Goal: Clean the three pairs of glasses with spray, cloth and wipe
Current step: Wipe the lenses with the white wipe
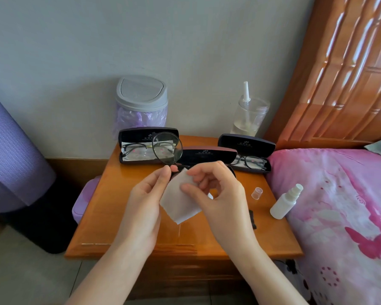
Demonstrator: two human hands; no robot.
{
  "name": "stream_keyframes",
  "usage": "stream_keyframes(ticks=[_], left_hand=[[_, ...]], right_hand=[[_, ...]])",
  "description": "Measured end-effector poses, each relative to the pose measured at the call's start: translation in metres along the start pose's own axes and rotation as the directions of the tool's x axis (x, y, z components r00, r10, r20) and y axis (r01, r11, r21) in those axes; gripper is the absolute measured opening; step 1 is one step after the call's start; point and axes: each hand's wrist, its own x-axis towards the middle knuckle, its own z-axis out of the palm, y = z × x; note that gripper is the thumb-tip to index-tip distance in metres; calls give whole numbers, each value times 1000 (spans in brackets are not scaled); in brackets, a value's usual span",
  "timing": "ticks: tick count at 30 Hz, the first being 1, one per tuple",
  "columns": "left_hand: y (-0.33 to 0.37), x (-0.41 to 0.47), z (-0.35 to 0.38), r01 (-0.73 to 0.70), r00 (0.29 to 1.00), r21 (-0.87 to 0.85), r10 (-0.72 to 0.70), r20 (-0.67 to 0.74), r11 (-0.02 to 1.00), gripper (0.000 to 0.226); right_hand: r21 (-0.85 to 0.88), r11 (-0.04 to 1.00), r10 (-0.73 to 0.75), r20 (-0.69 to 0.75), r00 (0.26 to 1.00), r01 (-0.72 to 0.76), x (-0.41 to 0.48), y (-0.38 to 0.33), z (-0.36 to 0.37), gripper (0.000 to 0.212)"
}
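My left hand pinches a round black-framed pair of glasses at the bridge, one lens standing up above my fingers. My right hand pinches a white wipe over the other lens, which is hidden. A second pair lies in an open black case at the back left. A third pair lies in an open case at the back right. A white spray bottle lies at the bed's edge, its clear cap standing on the wooden nightstand.
An open maroon case sits behind my hands. A grey-lidded bin and a clear jar stand at the back. A pink bed lies to the right, a purple mat roll to the left. A small dark object lies beside my right wrist.
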Motion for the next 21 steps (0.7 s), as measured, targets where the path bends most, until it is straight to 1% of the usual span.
stream_keyframes(ticks=[2,4,7,10,13,16,18,20,21], left_hand=[[0,1,-1,-12,1000,25,11,4,1000,24],[0,1,-3,-17,1000,44,17,1,999,24],[0,1,-2,-16,1000,55,17,-4,998,22],[0,-1,0,-15,1000,63,15,2,998,21],[0,-3,1,-35,999,90,34,19,995,21],[0,-5,0,-82,997,125,80,24,989,21],[0,-7,1,-120,993,165,115,39,979,25],[0,-8,2,-144,989,203,134,61,969,30],[1,-8,2,-148,988,211,136,70,966,31]], right_hand=[[-7,999,44,-39,998,-44,1,0,2,31],[-21,990,138,-21,990,-138,3,1,2,32],[-5,966,254,157,954,-257,5,2,0,23],[140,925,306,276,911,-353,6,1,-5,18],[236,844,382,365,849,-482,9,-2,-11,20],[247,794,443,389,808,-555,9,-2,-12,21],[252,771,475,384,792,-585,8,-4,-9,26],[262,771,485,348,802,-580,7,-5,-8,32],[271,776,482,327,813,-569,7,-6,-8,32]])
